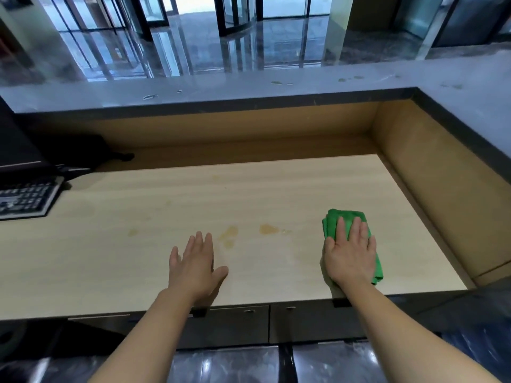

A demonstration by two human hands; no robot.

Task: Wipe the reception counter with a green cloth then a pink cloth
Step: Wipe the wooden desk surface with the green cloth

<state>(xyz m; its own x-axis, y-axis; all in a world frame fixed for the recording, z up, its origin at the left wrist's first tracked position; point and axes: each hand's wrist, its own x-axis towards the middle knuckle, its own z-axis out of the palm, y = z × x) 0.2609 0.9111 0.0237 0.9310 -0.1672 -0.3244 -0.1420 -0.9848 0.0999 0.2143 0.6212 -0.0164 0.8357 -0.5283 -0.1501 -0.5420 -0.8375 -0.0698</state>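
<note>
Cloth (331, 224) on counter (124, 258), near right end. Right hand (349, 258) flat on top of cloth. Left hand (197, 268) left of cloth, near front edge. Stains (229, 234) between the hands, slightly farther back. Keyboard (26, 200) far left. Raised ledge (249, 92) behind.

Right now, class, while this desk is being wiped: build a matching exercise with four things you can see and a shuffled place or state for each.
1 green cloth
2 left hand
3 keyboard
4 brown stain

a at the far left edge of the desk
b pressed under the right hand
c open, holding nothing
d on the desk between the two hands

Pairs: 1-b, 2-c, 3-a, 4-d
</note>
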